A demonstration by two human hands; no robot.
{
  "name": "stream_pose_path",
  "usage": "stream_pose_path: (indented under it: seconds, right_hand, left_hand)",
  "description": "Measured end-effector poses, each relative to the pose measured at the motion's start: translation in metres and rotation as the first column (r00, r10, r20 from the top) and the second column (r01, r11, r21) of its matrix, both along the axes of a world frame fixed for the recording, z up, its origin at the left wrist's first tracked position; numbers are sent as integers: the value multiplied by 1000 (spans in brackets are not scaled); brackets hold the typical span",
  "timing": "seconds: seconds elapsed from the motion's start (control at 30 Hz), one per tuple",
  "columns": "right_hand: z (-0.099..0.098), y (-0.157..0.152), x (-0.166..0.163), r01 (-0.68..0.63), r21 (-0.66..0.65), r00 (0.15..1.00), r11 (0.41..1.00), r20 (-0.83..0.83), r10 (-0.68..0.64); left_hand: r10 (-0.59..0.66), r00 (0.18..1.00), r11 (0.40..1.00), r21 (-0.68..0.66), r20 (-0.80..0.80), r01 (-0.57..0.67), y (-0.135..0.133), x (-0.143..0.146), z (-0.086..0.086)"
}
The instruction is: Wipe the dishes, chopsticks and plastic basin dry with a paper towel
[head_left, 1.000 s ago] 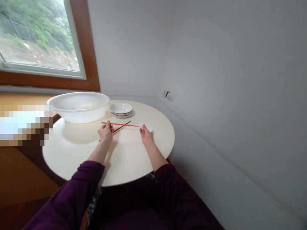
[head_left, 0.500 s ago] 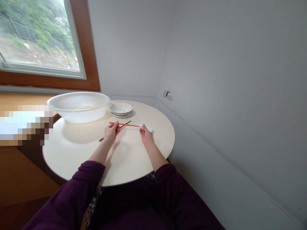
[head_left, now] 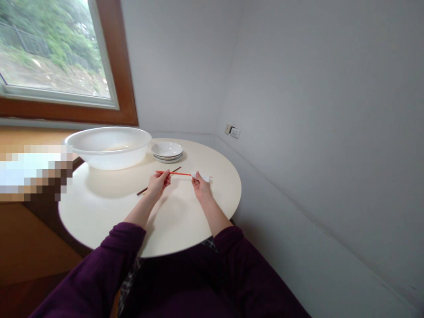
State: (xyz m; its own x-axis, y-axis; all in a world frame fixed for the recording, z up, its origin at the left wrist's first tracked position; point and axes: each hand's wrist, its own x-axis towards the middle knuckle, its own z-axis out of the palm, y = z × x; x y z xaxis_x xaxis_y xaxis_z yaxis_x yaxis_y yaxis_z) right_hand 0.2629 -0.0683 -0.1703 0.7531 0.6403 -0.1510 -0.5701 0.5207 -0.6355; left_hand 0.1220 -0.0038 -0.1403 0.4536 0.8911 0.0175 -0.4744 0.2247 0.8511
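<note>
Between my hands a thin red chopstick (head_left: 180, 174) runs level above the table. My left hand (head_left: 159, 183) pinches it near its left end. My right hand (head_left: 200, 185) is closed on a white piece of tissue or cloth (head_left: 204, 178), which wraps round the chopstick; the red tip pokes out on its right side. Behind my left hand, a dark brown chopstick (head_left: 142, 191) lies slanted on the table, partly hidden by the hand. Something pale lies beside it, too small to make out.
The round cream table (head_left: 179, 221) carries a large white plastic basin (head_left: 112, 152) at the back left. A stack of small white dishes (head_left: 167, 151) stands to its right. Walls close in behind and to the right, with a socket (head_left: 235, 132). A window (head_left: 53, 53) is at upper left.
My left hand has moved right, closer to my right hand, pushing the red chopstick through the white wrap. Its tip now shows past the wrap's right side. The right hand has barely moved.
</note>
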Motion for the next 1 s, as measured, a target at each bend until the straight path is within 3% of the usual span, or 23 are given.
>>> stream_pose_path:
  seconds: [0.47,0.7,1.0]
  right_hand:
    - [4,-4,1,-31,56,999,998,-37,33]
    - [4,-4,1,-44,61,996,997,-78,49]
    - [7,-6,-3,-126,102,991,987,-41,131]
  left_hand:
    - [27,988,974,-227,150,8,10,-8,9]
    - [-204,933,922,-261,297,285,-3,-11,14]
    - [-316,913,897,-232,256,376,-1,-5,2]
